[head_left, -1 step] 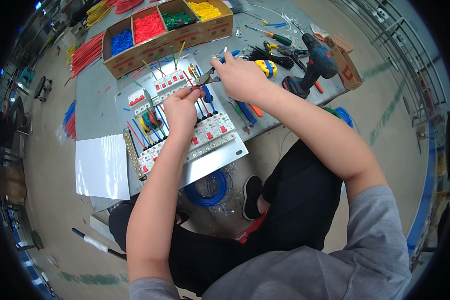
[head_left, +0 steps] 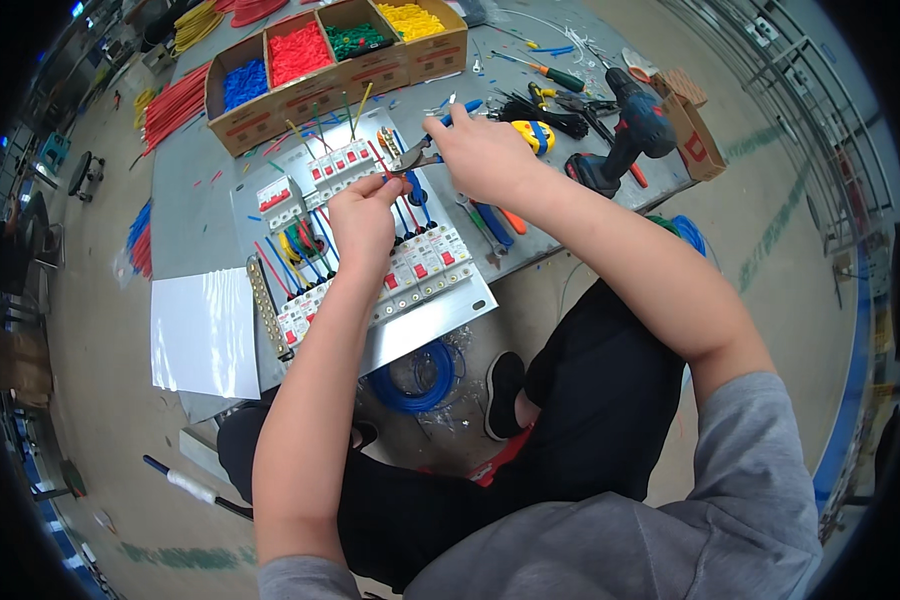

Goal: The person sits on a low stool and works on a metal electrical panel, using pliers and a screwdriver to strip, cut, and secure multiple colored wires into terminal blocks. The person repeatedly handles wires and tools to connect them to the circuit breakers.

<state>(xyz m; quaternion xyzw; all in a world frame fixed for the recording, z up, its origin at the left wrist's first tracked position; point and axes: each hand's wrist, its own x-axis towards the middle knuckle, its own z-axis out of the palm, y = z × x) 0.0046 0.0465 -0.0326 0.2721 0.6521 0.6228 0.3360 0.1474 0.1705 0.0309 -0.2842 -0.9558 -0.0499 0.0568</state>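
Note:
My right hand (head_left: 485,152) is closed around a pair of blue-handled pliers (head_left: 413,158), whose metal jaws point left. My left hand (head_left: 363,218) pinches a red wire (head_left: 378,158) just beside those jaws; whether the jaws touch it cannot be made out. Both hands are over a metal mounting plate (head_left: 410,338). A front row of white circuit breakers (head_left: 422,262) with red switches sits on it, partly hidden by my left forearm. Behind stands another breaker row (head_left: 340,166), and a larger breaker (head_left: 281,204) is left of it. Coloured wires rise between the rows.
A divided cardboard box (head_left: 335,88) holds blue, red, green and yellow pieces. A cordless drill (head_left: 630,130), a yellow tape measure (head_left: 534,137) and a screwdriver (head_left: 562,78) lie to the right. White paper (head_left: 203,335) overhangs the left table edge. Blue cable (head_left: 417,385) lies coiled below.

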